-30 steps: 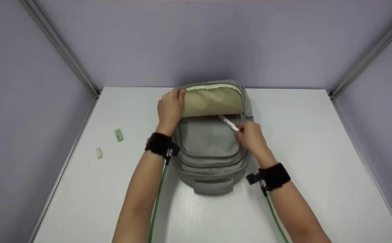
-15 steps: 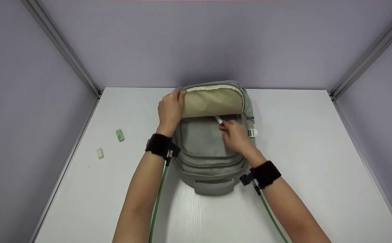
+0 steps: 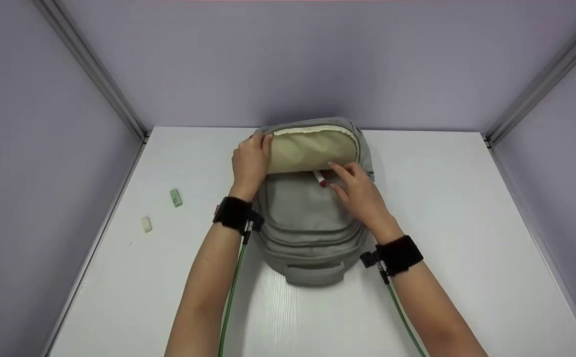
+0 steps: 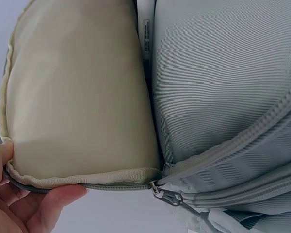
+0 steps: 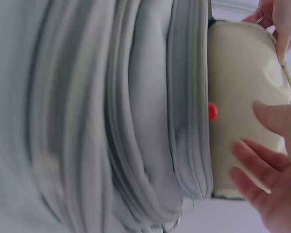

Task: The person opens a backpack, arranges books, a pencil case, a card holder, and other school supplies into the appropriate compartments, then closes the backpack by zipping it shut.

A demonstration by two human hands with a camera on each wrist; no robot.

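Observation:
A grey backpack (image 3: 307, 218) lies flat on the white table (image 3: 466, 223). My left hand (image 3: 250, 158) grips its front flap (image 3: 312, 148) and holds it folded back, beige lining (image 4: 77, 97) up. A white pen (image 3: 319, 177) lies in the gap under the flap, with only its red end (image 5: 212, 111) sticking out. My right hand (image 3: 357, 191) hovers just right of the pen with relaxed fingers (image 5: 266, 165) near the flap's edge, holding nothing. The zipper pull (image 4: 165, 194) hangs at the flap's corner.
On the table's left part lie a small green eraser (image 3: 175, 198) and a small white one (image 3: 146, 224). Lilac walls close in the table on three sides. Green cables run from both wristbands toward me.
My right hand slid the pen leftward into the opening under the flap and let it go. The left hand has kept the flap back throughout.

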